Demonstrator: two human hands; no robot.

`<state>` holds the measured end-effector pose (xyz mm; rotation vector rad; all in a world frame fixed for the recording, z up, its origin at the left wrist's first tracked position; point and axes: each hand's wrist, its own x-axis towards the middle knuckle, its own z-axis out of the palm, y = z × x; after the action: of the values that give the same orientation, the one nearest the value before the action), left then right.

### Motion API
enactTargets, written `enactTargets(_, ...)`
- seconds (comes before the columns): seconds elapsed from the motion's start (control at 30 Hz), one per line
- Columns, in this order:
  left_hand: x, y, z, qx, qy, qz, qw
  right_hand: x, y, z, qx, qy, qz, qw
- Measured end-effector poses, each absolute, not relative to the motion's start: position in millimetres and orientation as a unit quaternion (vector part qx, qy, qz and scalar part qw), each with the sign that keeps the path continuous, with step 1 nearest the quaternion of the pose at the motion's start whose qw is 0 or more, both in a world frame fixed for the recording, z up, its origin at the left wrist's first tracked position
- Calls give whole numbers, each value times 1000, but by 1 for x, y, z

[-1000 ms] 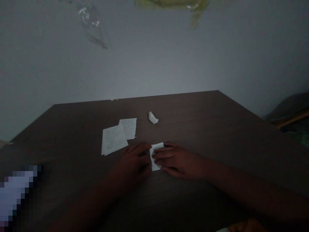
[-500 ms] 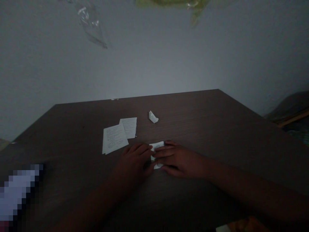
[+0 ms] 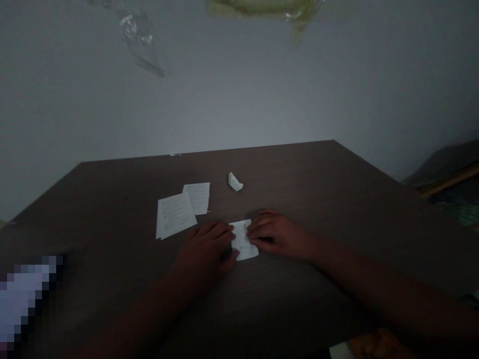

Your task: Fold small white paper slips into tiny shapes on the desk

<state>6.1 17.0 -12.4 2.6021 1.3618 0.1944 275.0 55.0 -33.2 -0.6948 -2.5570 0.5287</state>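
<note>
The small paper lies on the counter, just below the middle of the frame. It looks flat and has lines of print on it. The left hand is at its left edge. Its fingers are open, with the thumb held away from the others, and the tips rest on the paper. The right hand is at the other side. Its fingers are bent, with the tips on the right part of the paper, but I cannot tell if they pinch it or just press down. One hand on each side likely helps the paper stay flat and not slide.

Up and to the left, some printed sheets lie partly on top of one another. Near the middle of the frame, above the small paper, is a folded bit of paper. A blurry pale patch is at the lower left. The wall fills the top, with clear plastic on it at the upper left.

Half a second ago, the right hand covered much of the small paper. Now it is farther right, so more print shows. The left hand is in about the same place.
</note>
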Motion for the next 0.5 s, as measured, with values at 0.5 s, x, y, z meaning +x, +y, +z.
enactTargets(0.5, 6, 16, -10, 883, 452, 77, 99, 279, 70, -39, -270, -918, 169, 235)
